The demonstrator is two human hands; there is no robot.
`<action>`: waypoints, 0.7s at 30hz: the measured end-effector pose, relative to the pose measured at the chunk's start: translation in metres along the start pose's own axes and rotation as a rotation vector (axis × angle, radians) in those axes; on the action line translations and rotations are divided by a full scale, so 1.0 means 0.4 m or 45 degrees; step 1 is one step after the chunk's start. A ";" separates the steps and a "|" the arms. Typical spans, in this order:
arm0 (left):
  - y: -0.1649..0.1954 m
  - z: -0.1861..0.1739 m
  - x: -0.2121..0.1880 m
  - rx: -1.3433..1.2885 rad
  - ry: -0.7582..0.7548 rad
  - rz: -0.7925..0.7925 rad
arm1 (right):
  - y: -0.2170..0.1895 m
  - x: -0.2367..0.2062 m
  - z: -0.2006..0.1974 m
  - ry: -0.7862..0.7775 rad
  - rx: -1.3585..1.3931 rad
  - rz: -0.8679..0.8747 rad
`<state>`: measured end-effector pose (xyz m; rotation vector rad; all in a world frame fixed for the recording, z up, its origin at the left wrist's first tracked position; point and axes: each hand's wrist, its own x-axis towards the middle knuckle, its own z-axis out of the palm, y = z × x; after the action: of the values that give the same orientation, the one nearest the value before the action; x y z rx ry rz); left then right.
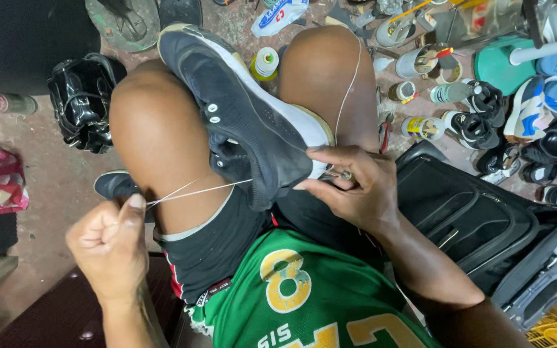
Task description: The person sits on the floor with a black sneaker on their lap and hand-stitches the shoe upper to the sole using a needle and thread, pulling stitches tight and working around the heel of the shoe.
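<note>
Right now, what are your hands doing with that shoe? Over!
Left hand fisted, pulling white thread taut. Right hand pinching the black shoe at its white sole edge. Shoe lies across both knees. Nothing blocking hands.

The right hand (356,190) hides the shoe's (246,109) heel edge and its tool.

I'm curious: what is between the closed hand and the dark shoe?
In the head view, pale thread stretches taut from the left hand across the bare thigh to the dark shoe.
</note>
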<state>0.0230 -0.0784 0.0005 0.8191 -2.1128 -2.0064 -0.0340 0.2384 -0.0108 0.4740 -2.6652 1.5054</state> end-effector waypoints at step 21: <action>0.090 0.224 0.123 0.738 -1.172 0.440 | -0.039 0.010 0.014 -0.041 -0.091 -0.020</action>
<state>-0.0687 -0.0218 0.0107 -0.5862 -3.0802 -1.7434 -0.0329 0.2251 0.0001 0.5181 -2.7222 1.4049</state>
